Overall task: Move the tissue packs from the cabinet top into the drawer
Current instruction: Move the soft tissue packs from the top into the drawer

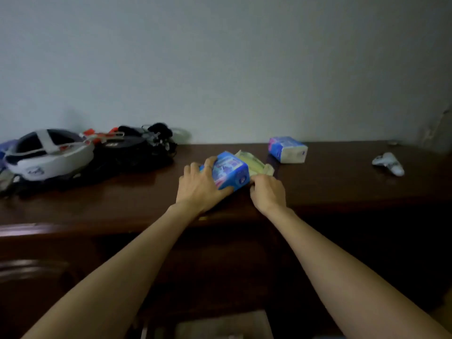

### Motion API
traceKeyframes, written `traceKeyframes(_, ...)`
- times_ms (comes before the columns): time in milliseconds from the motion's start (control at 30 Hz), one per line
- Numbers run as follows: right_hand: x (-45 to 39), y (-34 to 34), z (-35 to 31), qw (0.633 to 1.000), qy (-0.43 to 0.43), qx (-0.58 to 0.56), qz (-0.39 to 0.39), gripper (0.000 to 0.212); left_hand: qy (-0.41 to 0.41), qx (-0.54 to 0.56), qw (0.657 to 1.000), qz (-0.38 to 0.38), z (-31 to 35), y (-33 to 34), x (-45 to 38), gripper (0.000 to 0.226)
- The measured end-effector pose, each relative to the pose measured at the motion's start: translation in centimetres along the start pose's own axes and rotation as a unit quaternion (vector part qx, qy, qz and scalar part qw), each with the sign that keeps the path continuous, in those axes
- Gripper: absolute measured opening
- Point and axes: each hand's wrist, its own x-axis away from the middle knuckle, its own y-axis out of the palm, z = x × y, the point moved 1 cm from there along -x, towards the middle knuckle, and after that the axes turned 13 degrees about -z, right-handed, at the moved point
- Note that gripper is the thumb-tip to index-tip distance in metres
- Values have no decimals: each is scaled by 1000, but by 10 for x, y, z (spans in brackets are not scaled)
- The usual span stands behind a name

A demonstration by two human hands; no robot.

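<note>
A: From the head view, why are both hands (234,189) out over the surface (342,182)?

B: To gather packs, I'd judge. The left hand (200,185) lies over the blue pack (228,171) near the front edge, fingers spread and curled over its top and left side, thumb along its near edge, so it grips that pack. The right hand (267,190) sits just right of it, fingers curled down at the near end of the green pack (254,163). It seems to pinch that one, though the fingertips are hidden.

A: Why one pack per hand?

B: Probably to carry two in one trip. The blue pack is tilted, its right end raised, which suggests it is being lifted or squared up.

A: How do the packs look?

B: Soft plastic-wrapped blocks. The blue one is bright with a printed picture and a round mark on its end. The green one is pale and flatter, lying just behind and touching the blue. A third pack (288,150), white with blue and pink, lies farther back to the right, untouched.

A: And the drawer?

B: Something pale shows at the bottom edge, below the arms; I cannot tell whether that is an open drawer.
</note>
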Motion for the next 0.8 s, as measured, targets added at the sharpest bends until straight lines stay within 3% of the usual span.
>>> traceKeyframes(133, 89, 19, -16, 986, -96, -49, 128, 15, -4, 44, 988, 148, 13, 9, 92, 100)
traceKeyframes(233, 144, 49, -2, 975, -105, -103, 165, 36, 39, 35, 982, 184, 9, 41, 157, 107)
traceKeyframes(300, 177, 75, 16, 976, -103, -152, 120, 58, 62, 29, 987, 147, -7, 73, 198, 109)
traceKeyframes(367, 206, 106, 33, 977, -99, -184, 49, 68, 75, -10, 994, 82, -31, 110, 236, 108)
traceKeyframes(433, 228, 141, 48, 982, -73, -176, -21, 63, 47, -46, 998, 8, -61, 146, 266, 106)
traceKeyframes(600, 264, 227, 83, 976, -27, -108, -189, 37, -147, -22, 978, -146, -135, 213, 308, 112)
traceKeyframes(700, 276, 259, 88, 966, -27, -112, -232, 28, -226, -18, 955, -194, -169, 241, 325, 116)
traceKeyframes(800, 283, 278, 82, 956, -79, -129, -252, 24, -235, -34, 949, -209, -189, 262, 339, 117)
